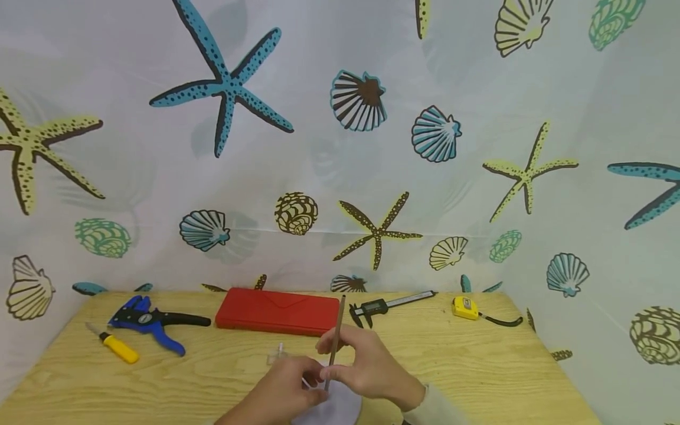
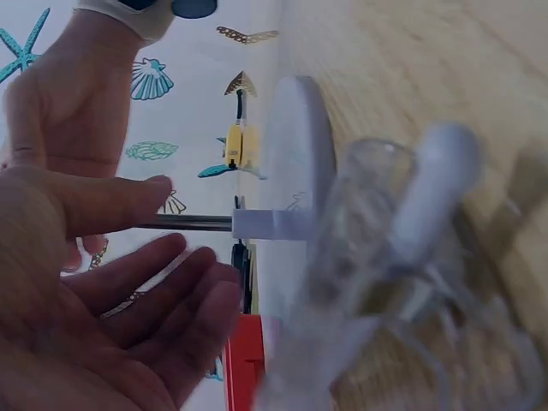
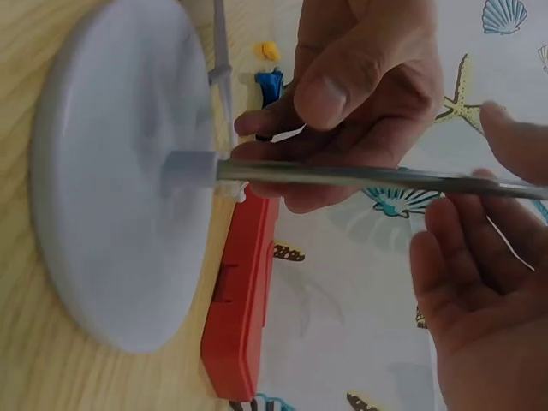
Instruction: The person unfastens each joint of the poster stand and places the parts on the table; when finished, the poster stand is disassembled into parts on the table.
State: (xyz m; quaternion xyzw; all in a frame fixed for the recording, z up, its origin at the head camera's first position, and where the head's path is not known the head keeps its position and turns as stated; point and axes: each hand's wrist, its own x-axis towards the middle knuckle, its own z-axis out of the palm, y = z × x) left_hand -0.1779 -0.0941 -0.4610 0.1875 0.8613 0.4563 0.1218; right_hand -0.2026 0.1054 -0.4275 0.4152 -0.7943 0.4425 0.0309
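Note:
A slim metal rod rises at a slight tilt from the collar of a round white base on the table. My right hand holds the rod loosely partway up, with its thumb across it and its fingers on the far side. Lower down, near the collar, my left hand is close around the rod, its fingers relaxed and apart. Part of the rod is hidden behind the left thumb in the left wrist view. A clear plastic piece with a white peg lies beside the base.
At the back stands a red case. To its left lie a blue wire stripper and a yellow-handled screwdriver; to its right, a digital caliper and a yellow tape measure. A patterned curtain hangs behind the table.

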